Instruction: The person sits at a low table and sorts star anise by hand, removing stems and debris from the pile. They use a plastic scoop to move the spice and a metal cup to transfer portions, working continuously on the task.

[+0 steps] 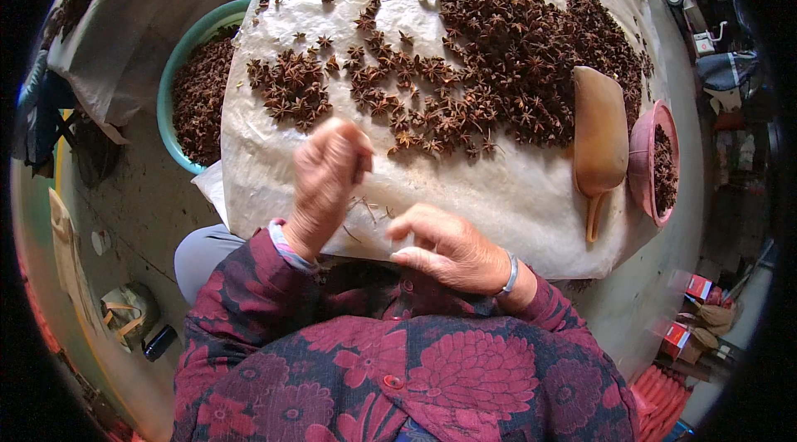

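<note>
Dried star anise [515,60] lies heaped on a white sheet [498,201], with a smaller cluster at the left. My left hand [328,180] is raised over the near part of the sheet, just below that cluster. Its fingers are curled in and slightly blurred, so what they hold, if anything, is hidden. Near the sheet's front edge rests my right hand [452,251], its thumb and bent forefinger apart with nothing seen between them. Between the two hands lie a few thin stalks [365,211].
A tan scoop [599,131] lies at the right, beside a pink basin [641,164] of dark pieces. Left of the sheet stands a green tub [168,122] of brown bits. A dark cylinder [159,342] lies on the floor at lower left. Red-and-white boxes [677,338] sit at lower right.
</note>
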Demonstrator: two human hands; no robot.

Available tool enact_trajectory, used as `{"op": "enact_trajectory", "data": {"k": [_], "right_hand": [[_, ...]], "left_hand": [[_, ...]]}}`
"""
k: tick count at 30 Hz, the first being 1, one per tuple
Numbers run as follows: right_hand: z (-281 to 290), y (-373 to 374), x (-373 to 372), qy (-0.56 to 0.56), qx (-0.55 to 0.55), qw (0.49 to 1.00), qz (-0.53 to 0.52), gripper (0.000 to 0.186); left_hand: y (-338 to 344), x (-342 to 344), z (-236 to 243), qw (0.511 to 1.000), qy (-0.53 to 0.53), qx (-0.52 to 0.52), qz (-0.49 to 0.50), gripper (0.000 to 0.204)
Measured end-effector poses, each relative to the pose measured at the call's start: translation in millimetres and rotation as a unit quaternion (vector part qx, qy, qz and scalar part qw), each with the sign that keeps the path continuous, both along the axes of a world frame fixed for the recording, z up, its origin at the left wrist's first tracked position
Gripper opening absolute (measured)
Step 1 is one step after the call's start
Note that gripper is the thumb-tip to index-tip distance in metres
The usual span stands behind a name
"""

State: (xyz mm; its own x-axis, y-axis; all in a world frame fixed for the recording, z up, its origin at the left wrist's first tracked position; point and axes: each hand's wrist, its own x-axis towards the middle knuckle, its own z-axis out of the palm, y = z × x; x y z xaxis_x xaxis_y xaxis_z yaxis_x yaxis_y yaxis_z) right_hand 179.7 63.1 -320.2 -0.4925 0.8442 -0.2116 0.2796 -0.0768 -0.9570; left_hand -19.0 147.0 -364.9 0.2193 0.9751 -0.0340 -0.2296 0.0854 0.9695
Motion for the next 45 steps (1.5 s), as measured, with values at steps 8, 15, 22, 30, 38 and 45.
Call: {"op": "enact_trajectory", "data": {"k": [8, 15, 22, 30, 38, 45], "right_hand": [[-28, 52, 18, -0.351, 0.37, 0.846, -0.152, 0.007], [-59, 54, 21, -0.502, 0.376, 0.77, -0.117, 0.008], [-53, 39, 29, -0.392, 0.338, 0.834, -0.192, 0.012], [-44, 50, 25, -0.374, 0.375, 0.83, -0.175, 0.01], [-55, 53, 28, -0.399, 0.332, 0.843, -0.139, 0.007], [-50, 52, 31, -0.408, 0.324, 0.847, -0.105, 0.007]], "left_hand": [[8, 2, -3, 0.983, -0.058, -0.173, -0.02, 0.033], [1, 9, -6, 0.986, 0.006, -0.136, -0.097, 0.026], [-7, 14, -7, 0.983, 0.074, -0.104, -0.135, 0.026], [-4, 19, -7, 0.975, 0.097, -0.139, -0.142, 0.026], [12, 7, -8, 0.959, 0.059, -0.266, -0.073, 0.048], [11, 10, -9, 0.971, 0.095, -0.188, -0.112, 0.024]]}}
